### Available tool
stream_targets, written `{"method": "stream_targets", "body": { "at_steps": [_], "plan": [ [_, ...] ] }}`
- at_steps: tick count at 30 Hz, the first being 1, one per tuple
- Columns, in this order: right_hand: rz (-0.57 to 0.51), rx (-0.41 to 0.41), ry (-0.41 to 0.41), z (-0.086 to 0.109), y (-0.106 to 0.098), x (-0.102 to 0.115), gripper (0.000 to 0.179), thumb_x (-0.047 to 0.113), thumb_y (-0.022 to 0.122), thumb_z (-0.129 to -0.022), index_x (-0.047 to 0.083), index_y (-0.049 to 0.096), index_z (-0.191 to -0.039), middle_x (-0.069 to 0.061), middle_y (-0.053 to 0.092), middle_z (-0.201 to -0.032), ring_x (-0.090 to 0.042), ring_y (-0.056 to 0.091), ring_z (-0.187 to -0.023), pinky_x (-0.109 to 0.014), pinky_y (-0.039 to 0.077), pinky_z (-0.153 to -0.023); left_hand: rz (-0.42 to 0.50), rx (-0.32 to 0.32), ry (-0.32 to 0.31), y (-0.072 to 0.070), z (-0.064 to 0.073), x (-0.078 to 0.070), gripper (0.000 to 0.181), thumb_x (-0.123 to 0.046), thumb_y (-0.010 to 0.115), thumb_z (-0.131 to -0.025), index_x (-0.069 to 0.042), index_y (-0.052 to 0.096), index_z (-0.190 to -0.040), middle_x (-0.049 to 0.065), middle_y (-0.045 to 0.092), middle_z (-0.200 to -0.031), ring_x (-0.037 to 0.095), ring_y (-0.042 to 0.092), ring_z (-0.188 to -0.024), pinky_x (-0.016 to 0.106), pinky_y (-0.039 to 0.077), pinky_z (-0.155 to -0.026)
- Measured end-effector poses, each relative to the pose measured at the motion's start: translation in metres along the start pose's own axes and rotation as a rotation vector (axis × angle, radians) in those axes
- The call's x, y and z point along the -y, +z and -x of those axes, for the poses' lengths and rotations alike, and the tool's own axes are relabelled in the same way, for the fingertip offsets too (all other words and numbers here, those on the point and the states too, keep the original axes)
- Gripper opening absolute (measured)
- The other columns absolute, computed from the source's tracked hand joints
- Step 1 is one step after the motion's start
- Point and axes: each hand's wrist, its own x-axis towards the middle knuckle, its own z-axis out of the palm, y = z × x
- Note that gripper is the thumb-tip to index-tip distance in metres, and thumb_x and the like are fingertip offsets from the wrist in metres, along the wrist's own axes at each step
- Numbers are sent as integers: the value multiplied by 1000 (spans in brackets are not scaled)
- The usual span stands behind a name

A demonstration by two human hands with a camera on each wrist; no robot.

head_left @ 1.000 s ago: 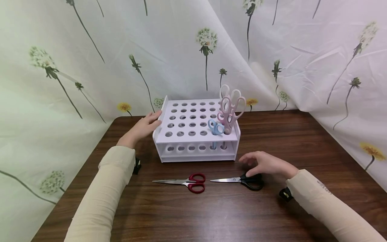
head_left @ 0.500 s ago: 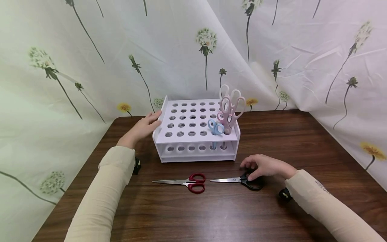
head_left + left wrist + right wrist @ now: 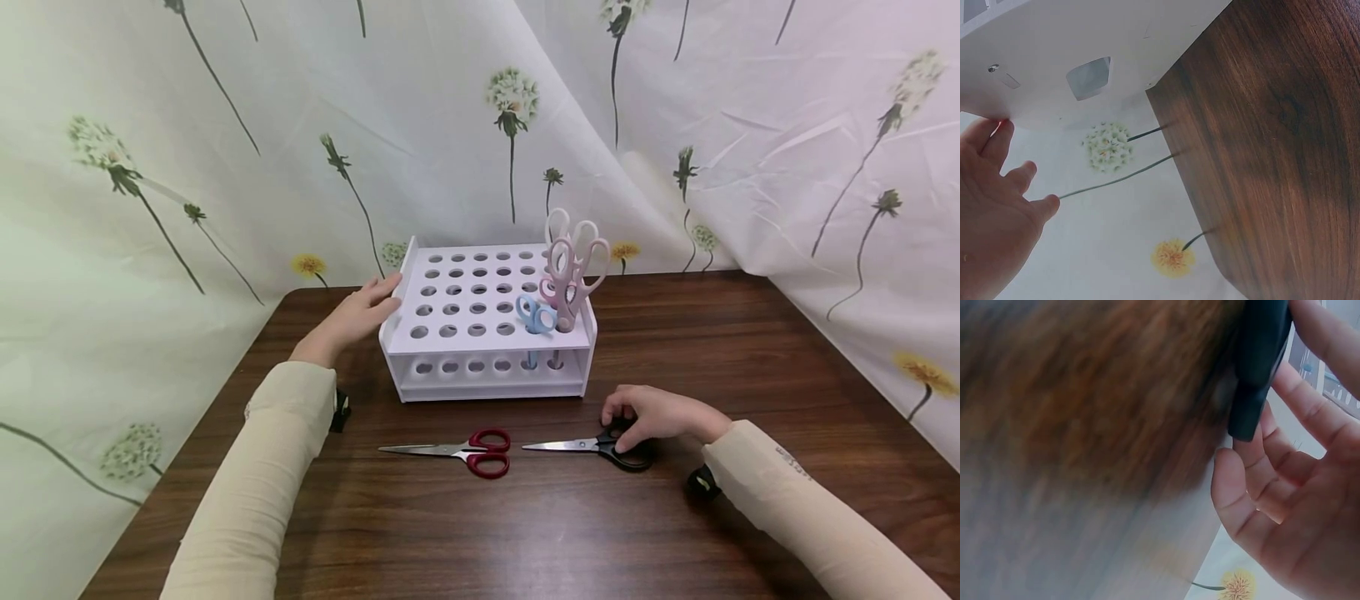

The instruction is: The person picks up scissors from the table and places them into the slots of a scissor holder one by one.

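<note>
My left hand (image 3: 354, 318) rests its fingertips on the left side wall of a white rack (image 3: 457, 342); in the left wrist view, its fingers (image 3: 999, 140) touch the panel's edge and are not curled round it. At the right, my right hand (image 3: 660, 414) grips the black-handled scissors (image 3: 581, 446) by the handles, blades pointing left on the table. Up close in the right wrist view, the black handle (image 3: 1260, 356) lies between thumb and curled fingers. Red-handled scissors (image 3: 465, 452) lie left of the black pair, apart from both hands.
Blue scissors (image 3: 537, 317), mauve scissors (image 3: 573, 283) and white scissors (image 3: 585, 236) stand in the rack's right columns, with a pink handle (image 3: 550, 292) partly hidden behind. Rows of round holes cover the rack's top. A flower-printed cloth (image 3: 442, 125) hangs behind the brown wooden table (image 3: 450, 542).
My right hand has lowered slightly onto the black scissors' handles and its fingers have closed in around them. The left hand and the rack have stayed in place.
</note>
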Motion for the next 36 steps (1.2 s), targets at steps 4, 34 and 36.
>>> {"method": "stream_targets", "body": {
  "at_steps": [4, 34, 36],
  "plan": [
    [9, 3, 16, -1, 0, 0, 27, 20, 80, -68, 15, 62, -88, 1, 49, -87, -17, 45, -81, -32, 39, -71, -10, -2, 2, 0, 1, -1, 61, -45, 38, -96, -24, 15, -149, 14, -3, -152, 37, -3, -136, 60, 6, -102],
    [-321, 81, -15, 1, -4, 3, 16, 5, 68, -80, 5, 58, -93, -7, 56, -82, -16, 54, -61, -29, 48, -53, 3, 3, -9, 1, 3, -3, 61, -44, 38, -97, -24, 14, -149, 14, -4, -152, 37, -4, -136, 59, 7, -103],
    [-298, 70, -43, 1, -6, 4, 16, 7, 68, -80, 5, 58, -93, -6, 57, -82, -15, 54, -63, -28, 47, -56, 4, 2, -10, 0, 3, -3, 61, -45, 38, -96, -25, 14, -149, 14, -4, -152, 37, -4, -136, 59, 7, -103]
  ]
}}
